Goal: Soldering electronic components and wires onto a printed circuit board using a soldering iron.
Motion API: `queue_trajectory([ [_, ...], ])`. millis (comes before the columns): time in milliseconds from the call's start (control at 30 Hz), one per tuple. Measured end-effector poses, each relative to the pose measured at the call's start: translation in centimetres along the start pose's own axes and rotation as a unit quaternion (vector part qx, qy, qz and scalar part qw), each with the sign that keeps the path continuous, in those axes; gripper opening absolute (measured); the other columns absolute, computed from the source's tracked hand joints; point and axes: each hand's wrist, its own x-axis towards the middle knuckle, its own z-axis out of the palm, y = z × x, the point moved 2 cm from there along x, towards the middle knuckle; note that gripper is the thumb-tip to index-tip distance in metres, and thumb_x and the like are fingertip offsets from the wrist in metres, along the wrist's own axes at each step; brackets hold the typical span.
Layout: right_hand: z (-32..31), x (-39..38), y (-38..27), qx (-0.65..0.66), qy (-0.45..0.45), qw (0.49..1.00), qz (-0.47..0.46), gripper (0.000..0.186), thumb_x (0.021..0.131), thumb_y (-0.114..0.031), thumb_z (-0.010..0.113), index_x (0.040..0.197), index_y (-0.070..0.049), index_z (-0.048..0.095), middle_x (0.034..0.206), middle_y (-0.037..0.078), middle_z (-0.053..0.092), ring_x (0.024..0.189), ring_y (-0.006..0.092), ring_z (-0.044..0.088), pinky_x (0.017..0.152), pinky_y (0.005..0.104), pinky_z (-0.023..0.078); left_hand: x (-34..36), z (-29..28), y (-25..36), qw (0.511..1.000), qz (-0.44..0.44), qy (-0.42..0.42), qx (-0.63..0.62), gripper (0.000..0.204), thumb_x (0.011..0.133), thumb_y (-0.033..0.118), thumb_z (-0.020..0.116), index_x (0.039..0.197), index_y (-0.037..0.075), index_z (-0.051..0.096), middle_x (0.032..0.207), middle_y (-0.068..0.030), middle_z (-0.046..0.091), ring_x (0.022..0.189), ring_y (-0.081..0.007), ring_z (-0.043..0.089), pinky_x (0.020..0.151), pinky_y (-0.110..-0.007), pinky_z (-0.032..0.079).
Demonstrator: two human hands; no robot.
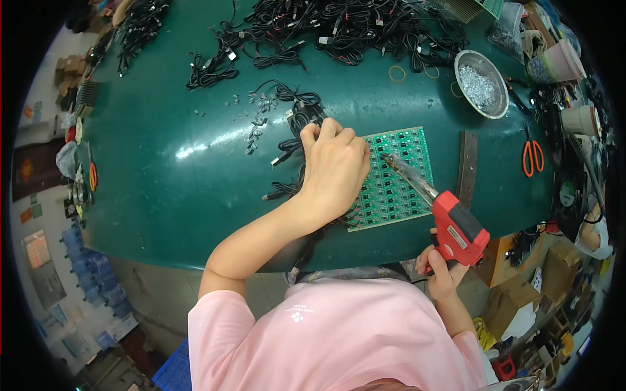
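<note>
My left hand point(332, 166) is curled over the left side of a green circuit board panel point(398, 192), fingers closed beside bundled black cables point(303, 114); what they pinch is hidden. Short wires and cables show under and below that hand along the panel's left edge. My right hand point(440, 267) grips the handle of a red-and-black soldering gun point(453, 228). Its metal tip is over the upper part of the panel, near my left fingers. The panel holds rows of small black components. Loose small dark parts point(254, 127) lie left of the cables.
A heap of black cables point(352, 26) lies along the back of the green table point(163, 195). At the right are a metal bowl of small clear pieces point(479, 88), a dark strip point(466, 169) and orange-handled scissors point(533, 156). Cardboard boxes point(554, 274) stand below the right edge.
</note>
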Motion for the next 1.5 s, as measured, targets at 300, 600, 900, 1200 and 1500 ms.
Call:
queue_trajectory([
  [300,0.4,0.2,0.1,-0.031,0.015,0.999,0.025,0.040,0.086,-0.011,0.054,0.117,0.011,0.041,0.057,0.011,0.053,0.044,0.0138,0.047,0.046,0.0260,0.041,1.0,-0.2,-0.2,0.999,-0.009,-0.042,-0.028,0.002,0.071,0.007,0.069,0.073,0.006,0.069,0.070,-0.0027,0.063,0.085,-0.0227,0.052,0.085,-0.040,0.029],
  [600,-0.3,0.0,0.1,-0.022,0.019,0.999,0.014,0.034,0.086,-0.008,0.055,0.113,0.009,0.046,0.062,0.009,0.055,0.048,0.0127,0.051,0.047,0.0258,0.043,1.3,-0.6,-0.6,0.997,0.014,-0.058,-0.053,0.007,0.079,0.008,0.064,0.087,0.008,0.065,0.071,-0.0011,0.061,0.081,-0.0195,0.050,0.085,-0.039,0.028],
  [900,-0.2,0.4,-0.1,-0.031,0.020,0.999,0.008,0.039,0.085,-0.012,0.055,0.115,0.010,0.043,0.058,0.010,0.053,0.044,0.0138,0.049,0.045,0.0258,0.041,0.9,-0.7,-0.6,0.996,0.005,-0.023,-0.084,0.006,0.083,0.009,0.063,0.089,0.009,0.063,0.075,-0.0004,0.060,0.084,-0.0192,0.048,0.083,-0.037,0.025],
  [1200,-0.1,0.2,0.0,-0.035,0.009,0.999,0.015,0.039,0.086,-0.012,0.055,0.116,0.009,0.043,0.058,0.009,0.054,0.046,0.0133,0.049,0.045,0.0257,0.041,0.6,0.2,-0.2,0.999,0.001,-0.041,-0.001,0.006,0.075,0.006,0.066,0.081,0.007,0.064,0.073,-0.0022,0.061,0.084,-0.0225,0.050,0.083,-0.040,0.027],
  [1500,0.0,0.1,0.3,-0.038,0.004,0.999,0.033,0.037,0.085,-0.012,0.056,0.114,0.008,0.044,0.058,0.009,0.054,0.046,0.0133,0.050,0.045,0.0257,0.041,0.6,0.1,0.0,0.999,-0.021,-0.032,-0.011,0.004,0.072,0.007,0.068,0.076,0.006,0.065,0.068,-0.0012,0.061,0.081,-0.0218,0.050,0.082,-0.039,0.028],
])
